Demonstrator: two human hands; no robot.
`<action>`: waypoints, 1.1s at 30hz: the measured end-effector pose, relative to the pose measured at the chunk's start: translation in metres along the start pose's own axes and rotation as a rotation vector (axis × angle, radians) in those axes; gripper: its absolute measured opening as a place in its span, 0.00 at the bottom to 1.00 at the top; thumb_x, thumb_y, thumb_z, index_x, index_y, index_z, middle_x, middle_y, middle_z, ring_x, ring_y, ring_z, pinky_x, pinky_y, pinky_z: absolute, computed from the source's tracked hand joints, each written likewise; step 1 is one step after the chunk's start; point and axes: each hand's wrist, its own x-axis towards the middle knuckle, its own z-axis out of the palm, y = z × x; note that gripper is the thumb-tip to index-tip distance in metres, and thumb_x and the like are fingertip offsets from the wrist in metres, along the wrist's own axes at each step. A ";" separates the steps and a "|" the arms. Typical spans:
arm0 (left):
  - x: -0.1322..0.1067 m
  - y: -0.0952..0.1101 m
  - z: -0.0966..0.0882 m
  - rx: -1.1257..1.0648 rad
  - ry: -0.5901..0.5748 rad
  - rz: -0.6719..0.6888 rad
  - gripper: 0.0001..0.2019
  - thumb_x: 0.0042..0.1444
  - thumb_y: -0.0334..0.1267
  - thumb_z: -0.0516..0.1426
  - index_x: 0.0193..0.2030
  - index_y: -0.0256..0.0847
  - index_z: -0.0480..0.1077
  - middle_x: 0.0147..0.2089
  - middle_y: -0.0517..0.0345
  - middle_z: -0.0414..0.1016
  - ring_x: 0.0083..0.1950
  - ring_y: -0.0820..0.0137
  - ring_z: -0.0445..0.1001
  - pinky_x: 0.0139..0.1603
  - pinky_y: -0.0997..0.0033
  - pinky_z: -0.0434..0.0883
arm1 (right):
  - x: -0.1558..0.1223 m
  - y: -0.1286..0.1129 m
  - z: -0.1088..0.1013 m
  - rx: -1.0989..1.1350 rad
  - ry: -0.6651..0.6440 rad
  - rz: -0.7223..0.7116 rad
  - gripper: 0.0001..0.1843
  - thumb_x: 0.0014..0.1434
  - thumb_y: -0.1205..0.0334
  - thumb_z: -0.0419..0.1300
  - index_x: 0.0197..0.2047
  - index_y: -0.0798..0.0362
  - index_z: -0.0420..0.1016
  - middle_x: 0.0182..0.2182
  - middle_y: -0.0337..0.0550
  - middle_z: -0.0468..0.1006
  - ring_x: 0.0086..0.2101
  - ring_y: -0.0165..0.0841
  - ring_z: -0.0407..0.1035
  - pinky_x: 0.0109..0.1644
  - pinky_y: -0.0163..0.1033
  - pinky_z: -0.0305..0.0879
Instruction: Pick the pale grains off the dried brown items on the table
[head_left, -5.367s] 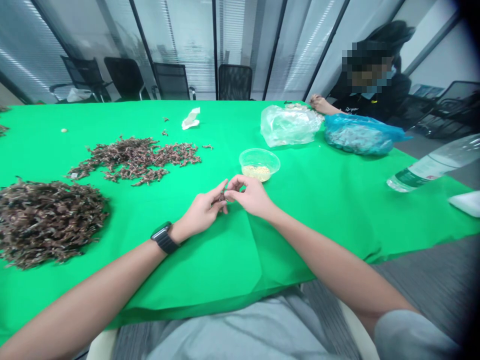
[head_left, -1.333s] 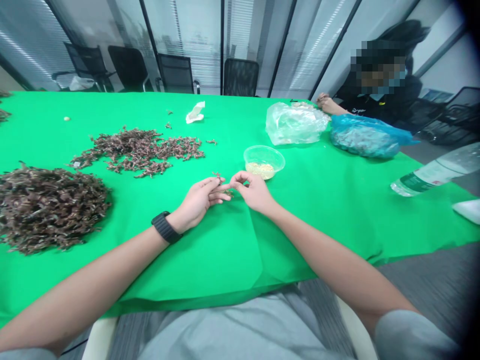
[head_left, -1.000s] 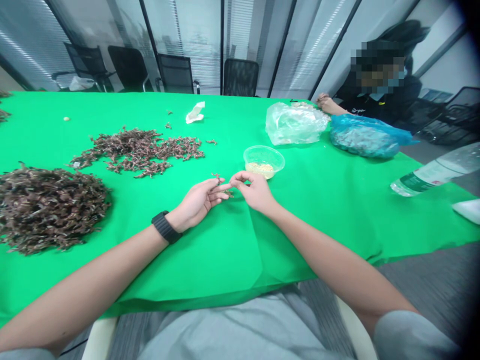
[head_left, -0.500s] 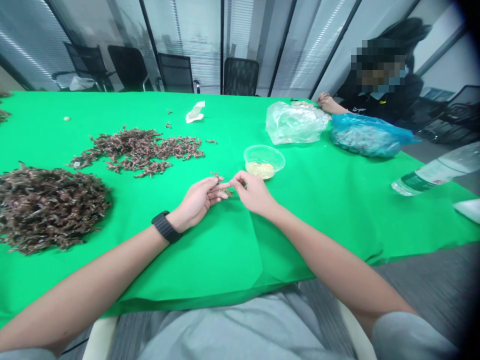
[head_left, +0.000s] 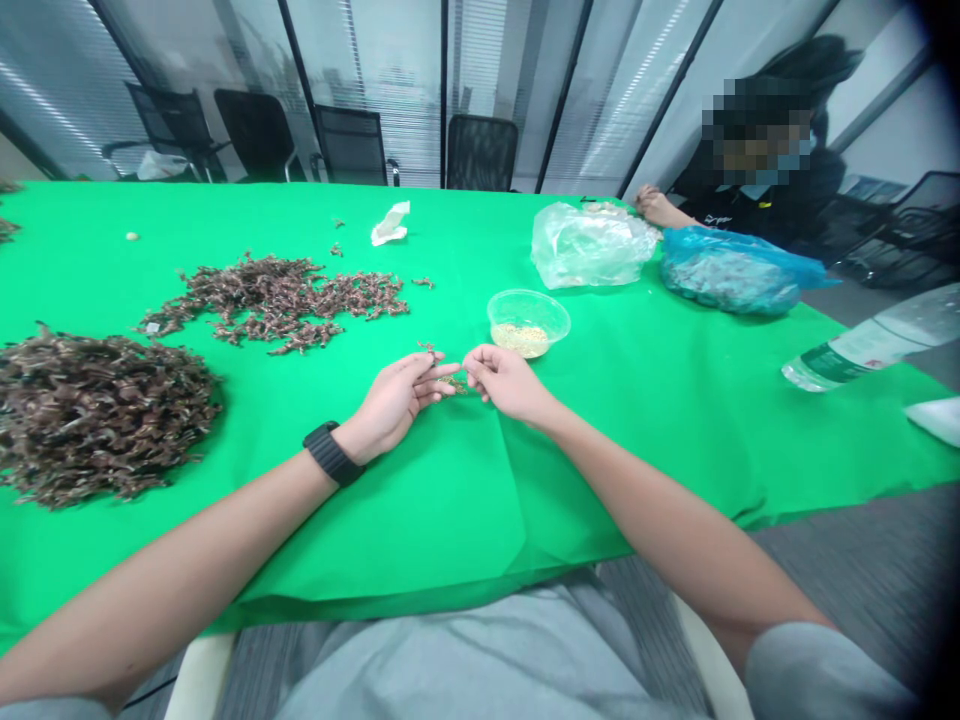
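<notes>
My left hand [head_left: 397,402], with a black watch on its wrist, and my right hand [head_left: 504,382] meet fingertip to fingertip above the green cloth [head_left: 420,500]. Between them they pinch a small brown dried pod [head_left: 448,380]. Just beyond my right hand stands a clear plastic bowl [head_left: 528,322] with pale seeds in its bottom. A loose brown bit [head_left: 427,347] lies by my left fingertips.
A big heap of brown husks [head_left: 97,415] lies at the left, a flatter spread of pods [head_left: 277,300] behind it. A clear bag [head_left: 589,245], a blue bag [head_left: 731,272] and another person's hand [head_left: 652,205] are at the far right. A water bottle [head_left: 870,345] lies at the right.
My right fingers have curled in closer on the pod and the hand has dropped slightly. The left hand has hardly moved.
</notes>
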 end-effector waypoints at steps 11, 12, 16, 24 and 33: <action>-0.001 -0.001 0.001 0.050 0.000 0.051 0.10 0.67 0.40 0.58 0.48 0.35 0.73 0.50 0.41 0.83 0.34 0.73 0.82 0.36 0.76 0.76 | -0.003 -0.003 -0.001 -0.051 -0.015 -0.039 0.12 0.65 0.56 0.58 0.31 0.52 0.68 0.23 0.36 0.70 0.23 0.26 0.61 0.25 0.32 0.59; 0.000 -0.001 0.001 0.057 0.000 0.058 0.10 0.66 0.40 0.58 0.48 0.35 0.73 0.50 0.41 0.83 0.34 0.73 0.82 0.36 0.76 0.76 | -0.003 -0.004 -0.001 -0.053 -0.015 -0.041 0.12 0.64 0.55 0.58 0.31 0.52 0.68 0.23 0.36 0.71 0.23 0.26 0.62 0.25 0.32 0.59; 0.001 -0.002 0.000 0.074 0.008 0.100 0.10 0.66 0.40 0.58 0.47 0.35 0.72 0.49 0.43 0.83 0.32 0.73 0.81 0.34 0.76 0.75 | -0.005 -0.007 0.000 -0.073 -0.028 -0.037 0.12 0.64 0.55 0.58 0.33 0.53 0.69 0.25 0.36 0.72 0.22 0.26 0.62 0.26 0.32 0.59; 0.001 -0.002 0.000 0.110 -0.014 0.143 0.10 0.66 0.39 0.58 0.48 0.35 0.71 0.45 0.45 0.84 0.30 0.73 0.80 0.33 0.75 0.75 | -0.006 -0.005 0.000 -0.098 -0.045 -0.051 0.13 0.65 0.53 0.57 0.33 0.53 0.69 0.25 0.37 0.73 0.23 0.26 0.62 0.27 0.33 0.58; 0.000 -0.001 0.001 0.048 -0.024 0.090 0.10 0.66 0.39 0.58 0.48 0.34 0.72 0.47 0.43 0.83 0.31 0.74 0.80 0.34 0.76 0.75 | -0.005 -0.001 0.000 -0.202 0.017 -0.151 0.12 0.67 0.54 0.56 0.34 0.52 0.68 0.27 0.38 0.75 0.26 0.29 0.65 0.33 0.36 0.61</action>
